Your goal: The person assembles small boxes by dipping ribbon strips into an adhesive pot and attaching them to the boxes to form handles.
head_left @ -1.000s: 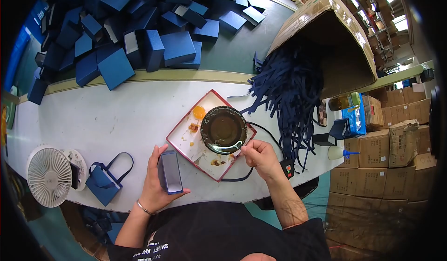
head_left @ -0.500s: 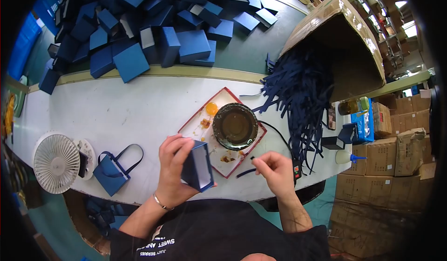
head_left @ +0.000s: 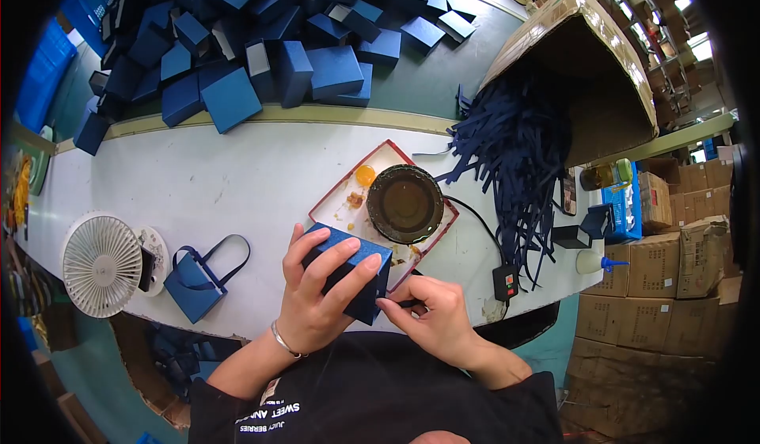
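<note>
- Landmark: dark round pot (head_left: 374,214), on red-rimmed tray (head_left: 389,157).
- Blue box (head_left: 348,251): below-left of pot, tilted, clamped in left hand (head_left: 323,292), fingers spread over it.
- Right hand (head_left: 434,317): below pot, fingertips pinched together at box's edge, seemingly on a dark strip; partly hidden.
- Handled blue box (head_left: 195,287): farther left of pot.

White table (head_left: 158,175) | red-rimmed tray (head_left: 386,157) | blue bag (head_left: 194,289) | fan (head_left: 103,266) | navy ribbons (head_left: 514,159)

Left hand (head_left: 321,289) with fingers spread and bent, right hand (head_left: 431,317) curled in a pinch, left forearm (head_left: 247,367) and right forearm (head_left: 499,365) angled inward
</note>
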Demonstrator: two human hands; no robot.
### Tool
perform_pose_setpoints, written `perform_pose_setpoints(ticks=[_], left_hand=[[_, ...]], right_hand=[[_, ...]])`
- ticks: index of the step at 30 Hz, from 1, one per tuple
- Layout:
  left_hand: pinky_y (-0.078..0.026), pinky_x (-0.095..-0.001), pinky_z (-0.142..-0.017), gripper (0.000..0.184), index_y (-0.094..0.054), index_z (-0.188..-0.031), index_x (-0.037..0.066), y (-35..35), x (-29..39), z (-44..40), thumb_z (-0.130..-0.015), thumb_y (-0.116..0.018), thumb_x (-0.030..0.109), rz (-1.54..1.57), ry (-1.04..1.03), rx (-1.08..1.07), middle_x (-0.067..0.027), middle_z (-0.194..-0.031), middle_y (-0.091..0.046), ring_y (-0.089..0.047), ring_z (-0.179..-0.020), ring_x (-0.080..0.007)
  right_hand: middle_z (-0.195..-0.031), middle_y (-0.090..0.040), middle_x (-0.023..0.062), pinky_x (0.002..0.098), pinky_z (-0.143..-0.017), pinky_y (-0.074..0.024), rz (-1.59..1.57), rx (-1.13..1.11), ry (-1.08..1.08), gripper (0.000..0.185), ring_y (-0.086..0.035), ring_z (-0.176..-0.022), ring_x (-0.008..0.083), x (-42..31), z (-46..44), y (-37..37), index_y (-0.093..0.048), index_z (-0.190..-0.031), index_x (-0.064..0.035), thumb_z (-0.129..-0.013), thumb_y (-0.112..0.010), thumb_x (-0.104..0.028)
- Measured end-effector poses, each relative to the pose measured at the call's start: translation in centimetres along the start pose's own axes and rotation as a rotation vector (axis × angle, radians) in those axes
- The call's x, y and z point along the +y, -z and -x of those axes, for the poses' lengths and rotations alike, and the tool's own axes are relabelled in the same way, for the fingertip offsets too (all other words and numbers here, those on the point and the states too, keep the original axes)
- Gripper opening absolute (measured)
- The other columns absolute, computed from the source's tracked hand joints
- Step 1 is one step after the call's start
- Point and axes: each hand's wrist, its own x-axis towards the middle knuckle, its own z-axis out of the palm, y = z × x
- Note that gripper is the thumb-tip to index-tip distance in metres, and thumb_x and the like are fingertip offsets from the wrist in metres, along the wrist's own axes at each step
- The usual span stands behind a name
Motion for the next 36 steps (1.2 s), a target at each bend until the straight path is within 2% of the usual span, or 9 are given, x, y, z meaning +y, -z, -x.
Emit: perform_pose_setpoints(ticks=[9,11,14,17,18,26,29,32,36], left_hand=[[-0.033,-0.0585,-0.120,0.061,-0.069,-0.127,0.033,0.4,0.3,0.4,-0.073,-0.083,0.010,-0.074,-0.110,0.020,0.0022,-0.137,-0.055,-0.044,-0.133,-0.0306],[-0.034,-0.0586,-0.119,0.062,-0.068,-0.128,0.030,0.3,0.4,0.4,-0.072,-0.084,0.011,-0.056,-0.109,0.023,0.0009,-0.137,-0.056,-0.045,-0.133,-0.0313],[-0.035,-0.0591,-0.118,0.069,-0.063,-0.134,0.022,0.5,0.4,-0.2,-0.070,-0.086,0.014,0.014,-0.048,0.007,-0.0018,-0.138,-0.057,-0.047,-0.132,-0.0330],[-0.037,-0.0594,-0.116,0.080,-0.056,-0.140,0.014,0.5,0.4,-0.3,-0.068,-0.089,0.017,0.054,-0.037,-0.010,-0.0048,-0.141,-0.058,-0.048,-0.132,-0.0349],[-0.037,-0.0595,-0.116,0.084,-0.053,-0.142,0.012,0.4,0.3,-0.3,-0.067,-0.090,0.018,0.059,-0.048,-0.015,-0.0059,-0.141,-0.058,-0.048,-0.132,-0.0354],[-0.040,-0.0540,-0.115,0.086,-0.052,-0.144,0.009,1.0,0.6,-0.3,-0.068,-0.090,0.024,0.195,0.004,-0.104,-0.0118,-0.140,-0.056,-0.049,-0.131,-0.0351],[-0.042,-0.0534,-0.113,0.084,-0.055,-0.143,0.009,0.9,0.6,-0.2,-0.068,-0.089,0.025,0.178,-0.005,-0.133,-0.0116,-0.138,-0.055,-0.050,-0.130,-0.0350],[-0.042,-0.0535,-0.112,0.082,-0.057,-0.142,0.010,1.0,0.7,-0.1,-0.068,-0.089,0.025,0.156,-0.009,-0.156,-0.0112,-0.137,-0.055,-0.050,-0.129,-0.0353],[-0.042,-0.0538,-0.113,0.083,-0.058,-0.140,0.009,1.1,0.8,0.0,-0.066,-0.090,0.025,0.120,0.000,-0.175,-0.0113,-0.137,-0.055,-0.050,-0.129,-0.0358]], right_hand=[[-0.078,-0.068,0.0116,0.0317,-0.061,-0.0567,-0.006,0.002,-0.046,0.017,-0.069,-0.068,0.0204,-0.1,0.2,-0.2,-0.062,-0.081,0.0012,-0.088,-0.077,-0.005],[-0.077,-0.068,0.0115,0.0317,-0.059,-0.0555,-0.006,0.003,-0.047,0.018,-0.068,-0.067,0.0204,0.0,0.2,-0.3,-0.062,-0.081,0.0012,-0.087,-0.077,-0.006],[-0.074,-0.065,0.0072,0.0274,-0.052,-0.0477,0.023,0.031,0.017,0.016,-0.059,-0.058,0.0121,-0.1,0.1,-0.3,-0.063,-0.082,0.0026,-0.084,-0.078,-0.003],[-0.073,-0.063,0.0118,0.0328,-0.053,-0.0486,-0.003,0.008,0.038,0.018,-0.064,-0.061,0.0197,-0.3,0.1,-0.4,-0.060,-0.081,0.0009,-0.088,-0.076,-0.005],[-0.072,-0.062,0.0119,0.0330,-0.053,-0.0479,-0.007,-0.005,0.051,0.018,-0.063,-0.060,0.0195,0.0,0.1,-0.5,-0.060,-0.081,0.0010,-0.089,-0.075,-0.006],[-0.065,-0.057,0.0118,0.0332,-0.052,-0.0446,-0.091,-0.029,0.031,0.023,-0.056,-0.054,0.0193,1.2,1.2,-0.4,-0.058,-0.074,0.0022,-0.089,-0.074,-0.005],[-0.065,-0.059,0.0121,0.0333,-0.052,-0.0454,-0.024,0.009,0.060,0.023,-0.059,-0.055,0.0192,1.3,1.6,-0.8,-0.057,-0.074,0.0024,-0.088,-0.074,-0.005],[-0.064,-0.063,0.0087,0.0317,-0.051,-0.0439,-0.034,0.025,0.022,0.021,-0.057,-0.054,0.0147,1.3,1.9,-0.9,-0.061,-0.073,0.0004,-0.085,-0.077,-0.005],[-0.071,-0.068,0.0108,0.0313,-0.058,-0.0512,-0.023,-0.027,-0.027,0.018,-0.065,-0.061,0.0182,1.2,2.0,-0.6,-0.066,-0.081,0.0019,-0.087,-0.079,-0.009]])
